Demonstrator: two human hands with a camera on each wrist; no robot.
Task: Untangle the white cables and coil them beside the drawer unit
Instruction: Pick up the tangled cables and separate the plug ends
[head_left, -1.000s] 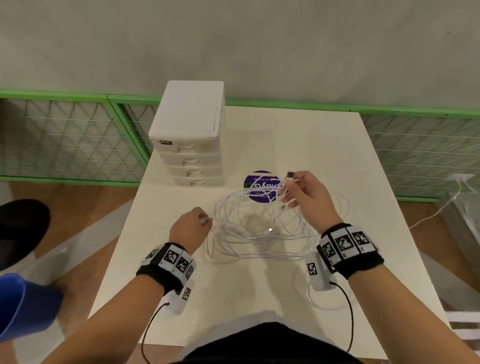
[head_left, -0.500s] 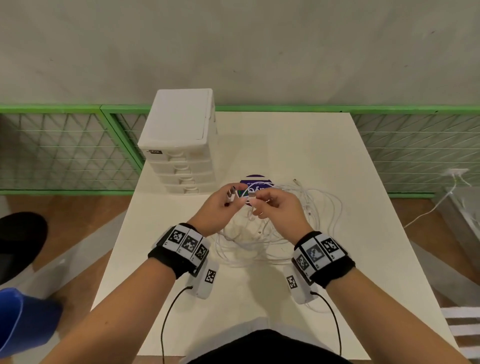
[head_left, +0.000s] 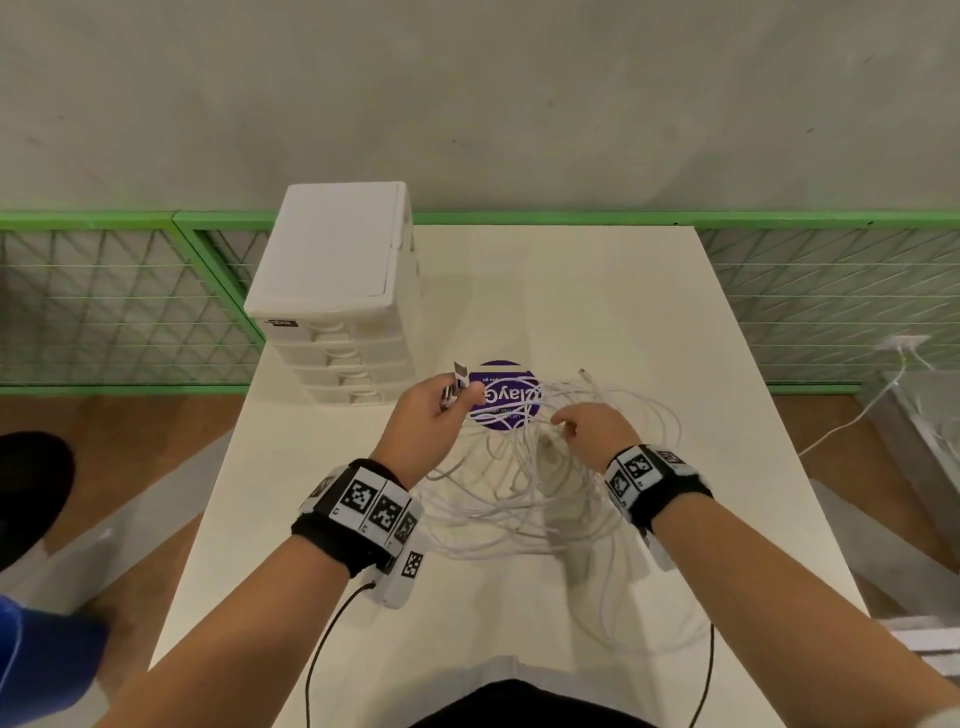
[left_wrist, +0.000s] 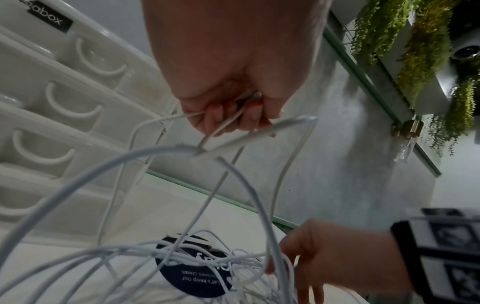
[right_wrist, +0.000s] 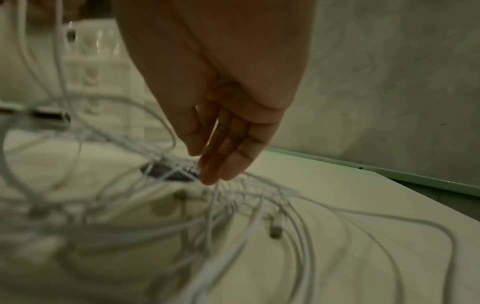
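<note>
Two hands: left (head_left: 426, 415) pinching cables (head_left: 524, 499), plugs half hidden; right (head_left: 592, 428) slack, blurred.

In the right wrist view the tangled thin white cables (right_wrist: 233, 222) are blurred, and the round purple sticker (right_wrist: 166, 172) is mostly hidden.

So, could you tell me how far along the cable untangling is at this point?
Early stage. Done: the left hand has gathered a couple of plug ends and holds them up, strands trailing from its fingers. In hand: the right hand reaches, fingers straight, into the cables. Left: the pile is one tangled heap over the purple sticker, and no coil lies beside the drawer unit.
</note>
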